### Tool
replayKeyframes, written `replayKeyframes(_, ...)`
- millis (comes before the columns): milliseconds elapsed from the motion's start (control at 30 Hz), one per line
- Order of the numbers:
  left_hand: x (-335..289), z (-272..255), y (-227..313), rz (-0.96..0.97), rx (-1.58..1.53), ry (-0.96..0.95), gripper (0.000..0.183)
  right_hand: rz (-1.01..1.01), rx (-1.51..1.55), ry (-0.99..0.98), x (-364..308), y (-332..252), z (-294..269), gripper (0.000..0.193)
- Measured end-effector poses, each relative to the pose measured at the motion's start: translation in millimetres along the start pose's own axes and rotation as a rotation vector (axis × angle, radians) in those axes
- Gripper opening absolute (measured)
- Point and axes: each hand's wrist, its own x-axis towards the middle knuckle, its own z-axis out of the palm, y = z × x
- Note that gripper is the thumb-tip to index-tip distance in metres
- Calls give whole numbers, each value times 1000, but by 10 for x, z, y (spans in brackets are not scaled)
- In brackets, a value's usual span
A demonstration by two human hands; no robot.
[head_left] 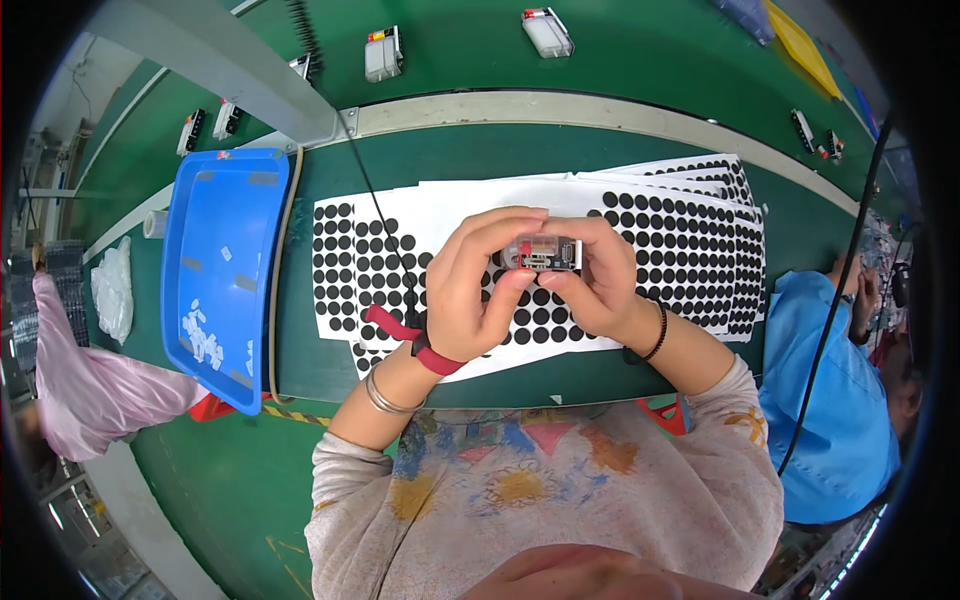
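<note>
Clear-cased device point(550, 254), held in both hands point(466, 285) point(606, 280)

Left hand point(468, 282) and right hand point(606, 276) hold a device point(548, 255).

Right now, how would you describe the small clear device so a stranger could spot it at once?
On the dark green worktable, find the white sheets of black dots, right of the blue tray. Above them, the left hand and right hand hold the small clear device, with red showing inside. Unlike the pale units on the green surface beyond, it is held.
</note>
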Motion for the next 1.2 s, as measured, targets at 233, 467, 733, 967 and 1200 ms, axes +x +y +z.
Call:
replayKeyframes(233, 42, 21, -24, -170, 314, -154, 56, 511, 125, 308, 645, 356, -501, 28)
replayKeyframes(467, -79, 153, -118, 118, 683, -286, 30, 409, -1054, 236, 1242, 1578, -1522, 41)
replayKeyframes(733, -68, 171, -112, 141, 664, -329, 11, 284, -1778, 486, 780, 1796, -2998, 42)
replayKeyframes(967, -52, 178, -117, 107, 661, -373, 14, 687, -1836, 821, -254, 1459, -4630, 56)
replayKeyframes(1200, -87, 161, -123, 107, 662, -356, 14, 852, -1537, 690, -253, 1359, -4743, 21)
